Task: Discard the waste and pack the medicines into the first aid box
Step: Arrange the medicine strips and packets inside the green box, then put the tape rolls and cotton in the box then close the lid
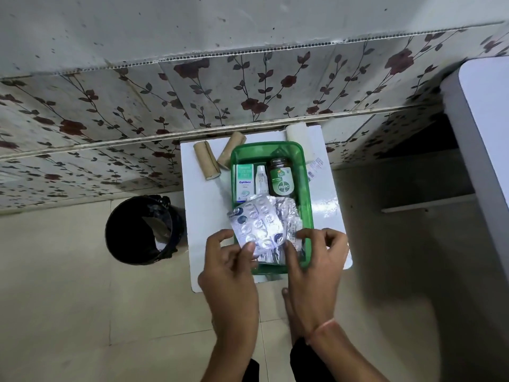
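From the head camera, the person stands over a small white square table (205, 205) set against a floral-tiled wall. On it sits a translucent green plastic first aid box (308, 205), open, with no lid in sight. Both hands meet at the box's six o'clock end: the left hand (230, 271) and the right hand (316, 267) each have their grip pinched on a fanned bundle of silver foil tablet strips (261, 227), thumbs on top, holding it over the near half of the box, not yet laid down as far as I can tell.

Already packed at the box's twelve o'clock end are a white and green eye-drop carton (244, 183), a small white tube (261, 180) beside it, and a dark green antiseptic bottle (281, 177).

Outside the box, at eleven o'clock on the table, lie two brown cardboard roll cores (206, 161), with a white roll (297, 133) at one o'clock and a small printed packet (315, 168) at two o'clock. A black round waste bin (143, 230) stands on the floor at nine o'clock from the table.

I judge the packing mostly done; the strips need setting down and the cardboard cores look like waste still to be binned.
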